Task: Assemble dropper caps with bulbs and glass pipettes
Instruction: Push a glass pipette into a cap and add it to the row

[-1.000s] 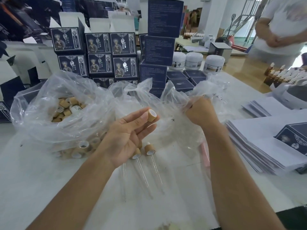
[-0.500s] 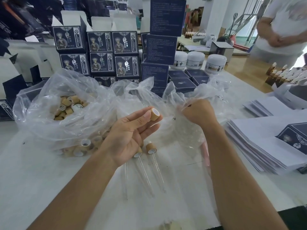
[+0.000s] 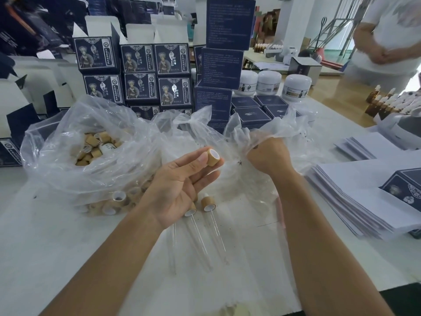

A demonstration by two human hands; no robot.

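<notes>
White table [image 3: 57, 247]; stacked navy boxes [image 3: 136, 74] behind

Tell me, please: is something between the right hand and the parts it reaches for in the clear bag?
Yes. The right hand is pushed into the middle clear bag, and the crumpled plastic film covers its fingers, hiding what they reach for. The left hand pinches a bamboo cap in the open, with nothing over it.

a white worktop [image 3: 68, 236] is seen in front, backed by stacked dark blue printed cartons [image 3: 136, 74]. beyond, a light wooden floor [image 3: 330, 92] and a pale wall [image 3: 303, 17] are lit by soft daylight; a metal stepladder [image 3: 337, 19] is leaned there.
</notes>
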